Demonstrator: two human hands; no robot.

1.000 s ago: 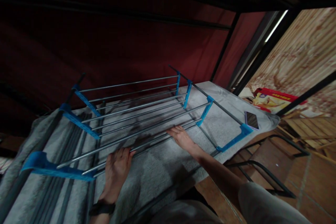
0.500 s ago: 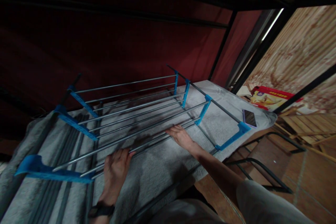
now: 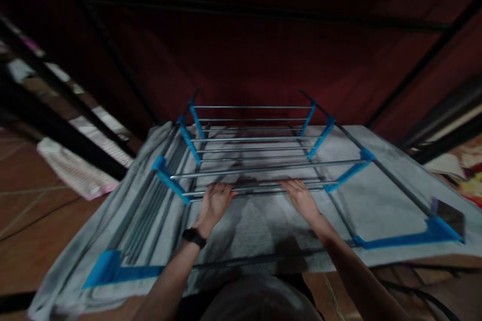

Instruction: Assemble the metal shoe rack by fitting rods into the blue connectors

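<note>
A rack frame with dark side tubes, blue plastic brackets (image 3: 175, 183) and thin silvery metal rods lies on a grey fuzzy blanket (image 3: 256, 223). My left hand (image 3: 215, 205), with a black watch (image 3: 194, 237) on its wrist, curls its fingers over the nearest metal rods (image 3: 256, 189) toward their left end. Farther right along these rods, my right hand (image 3: 300, 199) bends its fingers over them too; its fingertips are partly hidden. Two more blue brackets, left (image 3: 113, 270) and right (image 3: 422, 235), sit at the near corners, with no rods seen between them.
Several loose grey tubes (image 3: 156, 215) lie side by side on the blanket at left. A phone (image 3: 450, 218) rests by the near right bracket. Dark metal posts and a dark red panel (image 3: 256, 60) stand behind. A pinkish-white cloth (image 3: 75, 170) is at far left.
My view has swung left, bringing the near left bracket and the cloth into sight. Both hands remain on the nearest rods, with little clear movement along them.
</note>
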